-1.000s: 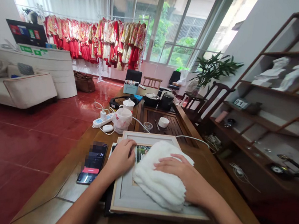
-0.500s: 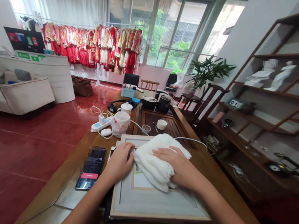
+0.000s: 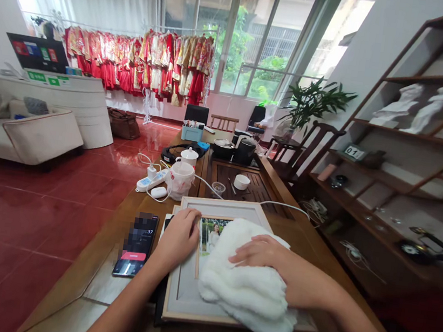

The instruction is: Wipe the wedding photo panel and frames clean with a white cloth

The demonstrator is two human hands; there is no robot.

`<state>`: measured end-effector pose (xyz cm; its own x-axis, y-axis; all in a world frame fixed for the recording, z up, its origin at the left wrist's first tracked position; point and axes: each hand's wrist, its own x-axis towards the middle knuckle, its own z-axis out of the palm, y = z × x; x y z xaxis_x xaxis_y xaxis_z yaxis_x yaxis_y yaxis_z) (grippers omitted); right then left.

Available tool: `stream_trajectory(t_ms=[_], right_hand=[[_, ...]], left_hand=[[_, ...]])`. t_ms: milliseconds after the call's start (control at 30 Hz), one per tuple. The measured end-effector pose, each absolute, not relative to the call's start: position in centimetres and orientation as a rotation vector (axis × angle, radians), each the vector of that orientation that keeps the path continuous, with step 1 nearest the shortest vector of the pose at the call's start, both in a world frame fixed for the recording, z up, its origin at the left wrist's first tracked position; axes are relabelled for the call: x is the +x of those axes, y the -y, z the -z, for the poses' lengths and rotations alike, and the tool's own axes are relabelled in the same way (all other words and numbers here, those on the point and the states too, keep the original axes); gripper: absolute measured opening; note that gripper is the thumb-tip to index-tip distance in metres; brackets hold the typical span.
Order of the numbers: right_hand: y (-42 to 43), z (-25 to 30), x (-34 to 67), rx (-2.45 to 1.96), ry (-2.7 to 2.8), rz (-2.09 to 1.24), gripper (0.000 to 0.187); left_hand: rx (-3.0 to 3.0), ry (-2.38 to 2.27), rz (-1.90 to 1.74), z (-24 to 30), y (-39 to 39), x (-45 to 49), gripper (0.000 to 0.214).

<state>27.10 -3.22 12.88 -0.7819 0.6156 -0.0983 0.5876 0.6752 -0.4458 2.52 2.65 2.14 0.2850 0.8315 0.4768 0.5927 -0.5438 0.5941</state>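
A framed photo lies flat on the wooden table in front of me. My left hand rests flat on the frame's left edge, fingers stretched out, pinning it down. My right hand presses flat on a folded white towel that covers the right and lower part of the frame. A strip of the photo shows between the two hands.
A black phone lies left of the frame. Behind it stand a white teapot, a power strip, a wooden tea tray with a small cup and kettles. Shelving stands at right, a dark chair beyond the table.
My right hand has slid the towel back down toward me over the frame's lower right, after pushing it up to the far edge. The left hand has stayed put.
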Motion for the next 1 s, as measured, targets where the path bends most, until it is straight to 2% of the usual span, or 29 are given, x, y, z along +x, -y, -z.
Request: stream_trajectory(t_ms=[100,200,367,467,667,833,1000], right_hand=[[1.7,-11.9,26.8,-1.081,2.856,-0.498,0.034],[-0.5,-10.8,26.7,-1.183,2.818,-0.300,0.044],[-3.3,-9.6,26.2,-1.279,2.707,-0.163,0.064],[-3.2,-9.5,25.9,-1.269,2.708,-0.168,0.069],[0.1,-10.9,26.3,-1.100,2.849,-0.432,0.039],[2.9,-12.5,26.3,-0.958,2.870,-0.785,0.039],[2.3,-12.5,25.8,-1.021,2.875,-0.639,0.035]], left_hand=[[2.259,-1.280,-1.123,-1.9,-2.8,2.5,0.033],[2.258,-1.268,-1.126,-1.9,-2.9,2.4,0.033],[2.270,-1.247,-1.127,-2.2,-2.8,2.4,0.030],[2.269,-1.249,-1.132,-2.3,-2.7,2.4,0.031],[2.248,-1.279,-1.127,-2.0,-2.8,2.3,0.040],[2.240,-1.285,-1.119,-1.9,-2.8,2.4,0.039],[2.239,-1.282,-1.121,-2.0,-2.8,2.4,0.037]])
